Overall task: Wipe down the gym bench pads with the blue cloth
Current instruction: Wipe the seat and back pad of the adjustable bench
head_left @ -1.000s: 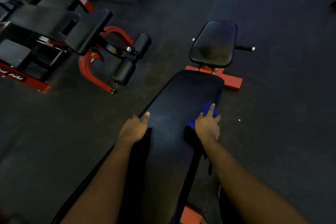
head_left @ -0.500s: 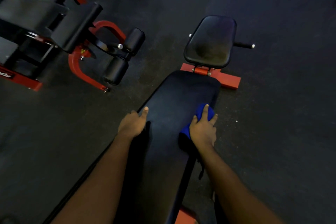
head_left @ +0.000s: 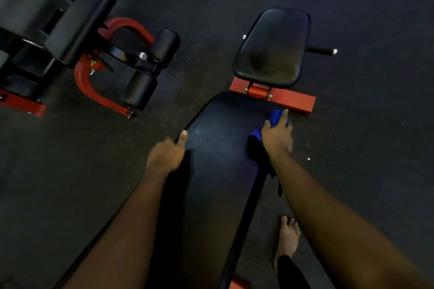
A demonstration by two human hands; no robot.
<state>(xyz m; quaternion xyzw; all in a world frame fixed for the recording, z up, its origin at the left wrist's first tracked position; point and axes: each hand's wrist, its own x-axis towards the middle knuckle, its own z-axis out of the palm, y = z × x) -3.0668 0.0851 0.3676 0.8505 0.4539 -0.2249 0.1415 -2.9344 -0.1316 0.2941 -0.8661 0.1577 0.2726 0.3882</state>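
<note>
Far left of the left fingers sat a red-and-black machine with its roller pads, well apart from the work and not in play.

Left hand braced the long pad at its left edge. Thumb lay straight on top and the other fingers bent down over the edge, so it was gripping.

Right hand clenched the blue cloth at the pad's right edge, near the far end. Index finger lay straight across the cloth and the thumb pinched its inner side. Cloth bunched under the palm, poking out past the fingertips and trailing behind the thumb, touching the pad.

Step in hand, my read: wiping the long pad, with the stroke at its far right corner. Couldn't tell whether the strip between the two thumbs was wiped.

Just beyond the right fingertips were the red base bar and the seat pad, which had a smudgy patch and no cloth on it.

Next move probably calls for dragging the cloth across toward the left thumb, keeping it pressed flat, then reaching forward to the seat pad.

Bare foot stood on the floor, behind the right wrist.
</note>
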